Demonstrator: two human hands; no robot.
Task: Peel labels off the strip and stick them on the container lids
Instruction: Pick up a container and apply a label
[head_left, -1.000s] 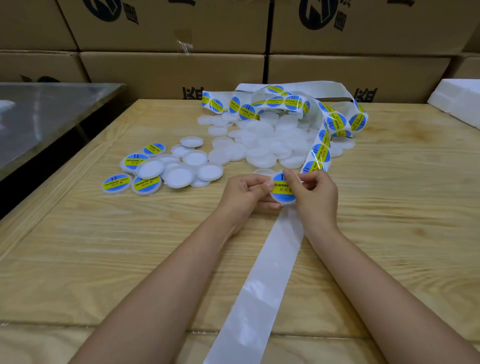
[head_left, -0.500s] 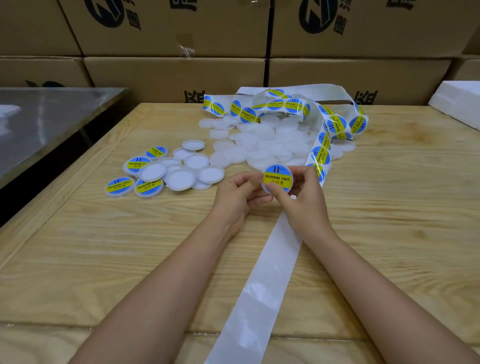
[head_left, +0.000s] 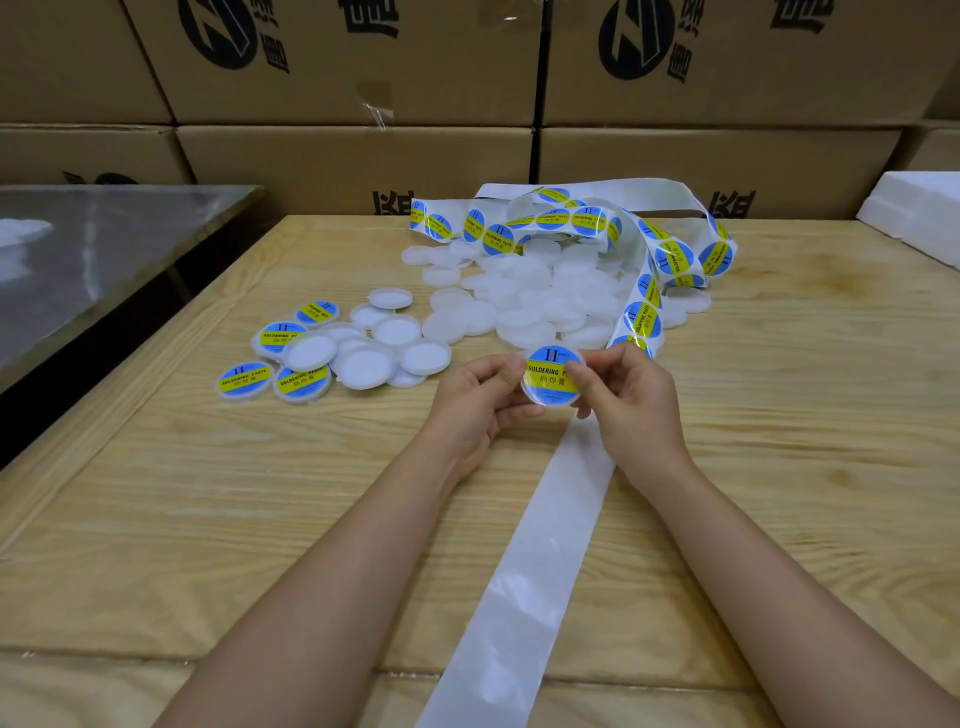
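Lid (head_left: 550, 382) is higher than a second ago. It was low over the table then, with fingers working on the label; now it is lifted and turned face-up toward the person, text reading level. Left hand (head_left: 478, 400) pinches the lid's 9 o'clock rim, fingers curled under. Right hand (head_left: 628, 405) pinches the 3 o'clock edge, thumb lying across the label (head_left: 543, 371). Both hands grip this one lid, neither is free.

The label looks fully seated and roughly centred, no lifted edge that I can make out. My read: sticking is done on this piece and this is a quick check or last press, so it should go next to the finished lids (head_left: 244, 379) at 10 o'clock from the hands. Only a few sit there labelled, mixed with upturned white ones. The pile of bare lids (head_left: 535, 306) at 12 o'clock is large, so the task is early.

The label strip (head_left: 644, 296) loops at 1 o'clock, many labels unpeeled. The spent backing (head_left: 519, 571) runs under the right hand toward 6 o'clock.

The surface is a pale wood table (head_left: 208, 519), plank grain, seam near the front edge. A steel bench (head_left: 104, 249) stands at 9 o'clock across a dark gap. Stacked cardboard boxes (head_left: 363, 156) wall off 12 o'clock, and a white foam block (head_left: 914, 213) sits at 2 o'clock.
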